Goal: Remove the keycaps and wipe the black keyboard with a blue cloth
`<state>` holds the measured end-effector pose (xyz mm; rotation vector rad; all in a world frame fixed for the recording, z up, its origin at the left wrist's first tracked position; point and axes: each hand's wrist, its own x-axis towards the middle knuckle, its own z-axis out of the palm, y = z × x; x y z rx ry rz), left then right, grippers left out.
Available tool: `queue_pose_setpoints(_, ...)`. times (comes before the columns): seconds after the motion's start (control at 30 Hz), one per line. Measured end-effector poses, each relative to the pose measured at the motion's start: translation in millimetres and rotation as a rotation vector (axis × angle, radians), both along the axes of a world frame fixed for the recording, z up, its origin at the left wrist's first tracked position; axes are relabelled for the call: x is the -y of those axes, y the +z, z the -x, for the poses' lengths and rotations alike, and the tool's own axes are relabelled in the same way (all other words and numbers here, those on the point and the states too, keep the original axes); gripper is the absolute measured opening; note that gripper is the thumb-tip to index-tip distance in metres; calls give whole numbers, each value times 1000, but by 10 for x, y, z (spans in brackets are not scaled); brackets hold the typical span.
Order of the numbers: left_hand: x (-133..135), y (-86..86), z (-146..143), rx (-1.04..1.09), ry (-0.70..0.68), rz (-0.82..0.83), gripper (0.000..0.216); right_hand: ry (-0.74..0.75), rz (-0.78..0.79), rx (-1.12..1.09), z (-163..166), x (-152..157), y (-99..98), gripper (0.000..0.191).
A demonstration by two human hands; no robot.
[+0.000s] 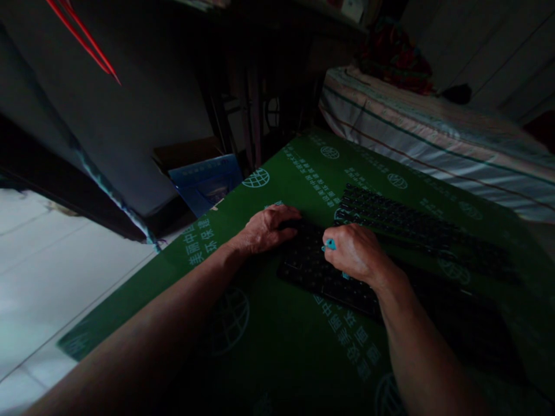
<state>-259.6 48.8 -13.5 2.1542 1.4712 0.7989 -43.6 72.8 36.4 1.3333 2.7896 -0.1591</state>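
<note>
My left hand (pixel 271 229) grips the far left corner of a black keyboard base (pixel 306 257), thumb and fingers closed about its edge. The base lies flat, with small pale spots where keys would sit. My right hand (pixel 353 252) is a closed fist above the base, wrapped round a small teal tool (pixel 330 245). Only bits of that tool show, above and below the fist, so its kind is hidden. Just beyond lies a black panel with rows of keys (pixel 403 218), apart from my hands.
Everything rests on a green printed board (pixel 269 323). A bed with a striped cover (pixel 411 133) stands beyond it on the right. At the back left are a blue box (pixel 208 182) and dark furniture legs (pixel 254 115). Red cords (pixel 87 43) hang at upper left. The light is dim.
</note>
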Motion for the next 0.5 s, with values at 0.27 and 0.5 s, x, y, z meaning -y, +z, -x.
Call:
queue_pose_setpoints(0.27,-5,-14,4,20,7,9,35,26,-8,-30,-18,3,10,12)
queue_pose_setpoints(0.5,0,0,-4,17,6,14,36,12,-19,-26,-19,-10,10,13)
